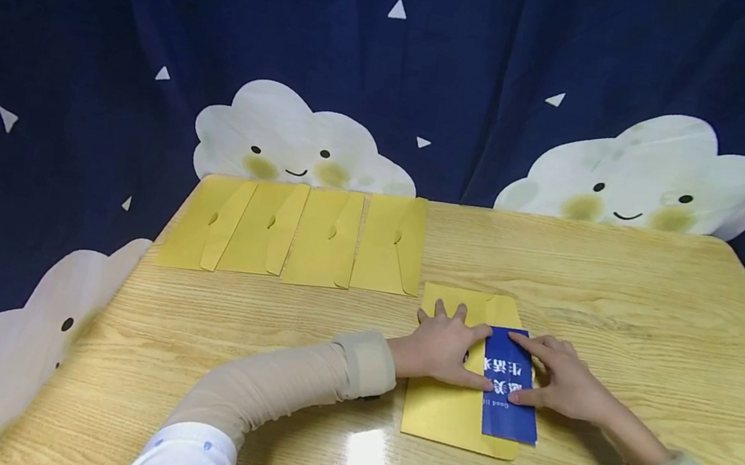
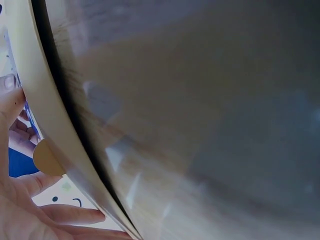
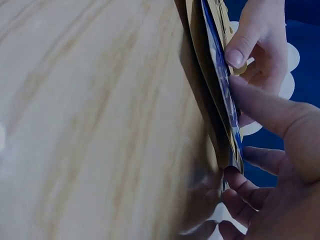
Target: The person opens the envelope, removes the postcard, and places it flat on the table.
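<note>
Four yellow envelopes lie in a row at the back left of the counter. To their right and nearer the person, the left hand spreads its fingers over another envelope. At that envelope's right side is a blue card, visible long side front to back; the right hand reaches it from the right, thumb and forefinger apart on its face. The card's left end is hidden, perhaps inside.

Head view: high, facing forward-down across tabletop to curtain at 12 o'clock. Wrist views: close, low, tilted sideways. Head, right-wrist views share blue leaflet, respectively 4 and 2 o'clock.
</note>
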Demonstrator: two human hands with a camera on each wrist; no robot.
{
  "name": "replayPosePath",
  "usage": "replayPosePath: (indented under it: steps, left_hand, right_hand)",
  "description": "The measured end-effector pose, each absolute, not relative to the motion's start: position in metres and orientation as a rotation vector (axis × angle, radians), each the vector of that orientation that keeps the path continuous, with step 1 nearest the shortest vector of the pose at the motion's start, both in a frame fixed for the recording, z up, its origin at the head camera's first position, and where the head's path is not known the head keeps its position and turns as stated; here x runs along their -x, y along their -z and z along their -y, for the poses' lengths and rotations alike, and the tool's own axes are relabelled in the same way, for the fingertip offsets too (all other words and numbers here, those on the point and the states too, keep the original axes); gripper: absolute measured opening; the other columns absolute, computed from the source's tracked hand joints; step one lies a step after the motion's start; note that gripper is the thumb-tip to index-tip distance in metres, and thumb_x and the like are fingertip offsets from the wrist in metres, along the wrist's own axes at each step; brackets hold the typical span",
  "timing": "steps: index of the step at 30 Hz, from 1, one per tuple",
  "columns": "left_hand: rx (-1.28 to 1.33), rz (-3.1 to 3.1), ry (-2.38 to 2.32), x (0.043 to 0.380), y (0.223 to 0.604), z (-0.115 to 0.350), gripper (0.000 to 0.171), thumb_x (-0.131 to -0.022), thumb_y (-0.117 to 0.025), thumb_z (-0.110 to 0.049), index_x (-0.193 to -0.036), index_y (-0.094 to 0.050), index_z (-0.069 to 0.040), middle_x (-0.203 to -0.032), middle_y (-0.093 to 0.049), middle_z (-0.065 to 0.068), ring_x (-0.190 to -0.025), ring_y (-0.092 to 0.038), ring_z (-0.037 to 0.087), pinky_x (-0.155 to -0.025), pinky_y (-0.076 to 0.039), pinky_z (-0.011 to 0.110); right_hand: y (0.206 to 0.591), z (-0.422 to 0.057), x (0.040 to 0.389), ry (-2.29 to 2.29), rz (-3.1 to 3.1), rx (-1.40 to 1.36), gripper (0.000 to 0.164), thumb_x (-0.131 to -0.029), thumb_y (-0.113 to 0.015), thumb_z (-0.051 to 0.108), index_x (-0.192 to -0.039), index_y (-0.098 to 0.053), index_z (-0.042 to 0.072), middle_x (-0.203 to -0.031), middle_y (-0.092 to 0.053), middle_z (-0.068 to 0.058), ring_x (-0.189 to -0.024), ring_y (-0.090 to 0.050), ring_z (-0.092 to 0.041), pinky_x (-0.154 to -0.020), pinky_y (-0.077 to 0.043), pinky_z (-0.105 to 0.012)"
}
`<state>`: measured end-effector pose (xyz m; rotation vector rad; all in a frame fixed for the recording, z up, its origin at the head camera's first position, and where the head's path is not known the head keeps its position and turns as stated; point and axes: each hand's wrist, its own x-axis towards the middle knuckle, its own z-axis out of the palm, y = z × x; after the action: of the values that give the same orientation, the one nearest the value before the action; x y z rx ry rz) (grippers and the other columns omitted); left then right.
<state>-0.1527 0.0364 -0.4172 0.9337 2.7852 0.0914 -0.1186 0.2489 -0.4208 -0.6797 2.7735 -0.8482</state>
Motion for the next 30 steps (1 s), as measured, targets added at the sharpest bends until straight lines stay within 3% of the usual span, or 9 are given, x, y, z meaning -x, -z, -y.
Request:
replayPosePath:
  steps: [9, 30]
  left_hand:
    - [-0.925, -2.785, -0.092, 0.153, 0.419, -0.037, 0.083, -0.070, -0.050, -0.076, -0.138, -0.037, -0.032, -0.138, -0.037, 0.019, -0.120, -0.032, 0.053, -0.081, -0.037, 0.065]
    - [-0.928, -2.798, -0.041, 0.152, 0.420, -0.038, 0.085, -0.068, -0.048, -0.079, -0.138, -0.037, -0.032, -0.139, -0.035, 0.020, -0.120, -0.033, 0.053, -0.080, -0.039, 0.064]
  right_hand:
    - [0.423, -0.248, 0.118, 0.895, -2.767, 0.644, 0.080, -0.068, -0.080, 0.024, -0.132, -0.043, -0.003, -0.101, -0.051, -0.008, -0.080, -0.038, -0.020, -0.065, -0.033, -0.032]
    - [0.414, -0.260, 0.115, 1.014, -2.739, 0.575, 0.078, -0.069, -0.079, 0.014, -0.131, -0.039, -0.011, -0.108, -0.049, -0.016, -0.080, -0.041, -0.021, -0.063, -0.034, -0.027]
